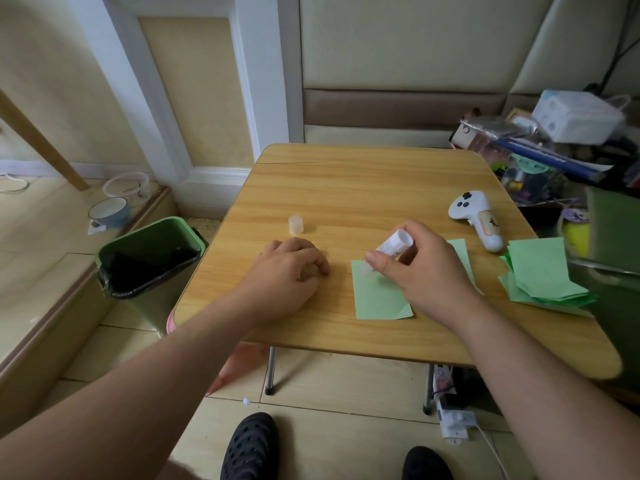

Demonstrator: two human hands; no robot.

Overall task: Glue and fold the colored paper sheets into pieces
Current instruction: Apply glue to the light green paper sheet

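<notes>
Right hand [420,268] fingers clamp glue stick [393,245] on green sheet [379,299] — label unreadable; left hand [287,271] curled, empty

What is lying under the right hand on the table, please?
A light green paper sheet lies under the right hand, which presses a white glue stick onto it. The sheet's middle is hidden.

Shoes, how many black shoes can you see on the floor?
2. One black shoe is at the bottom, below the table's near edge. The other shoe is to its right, partly cut off by the picture's bottom edge.
</notes>
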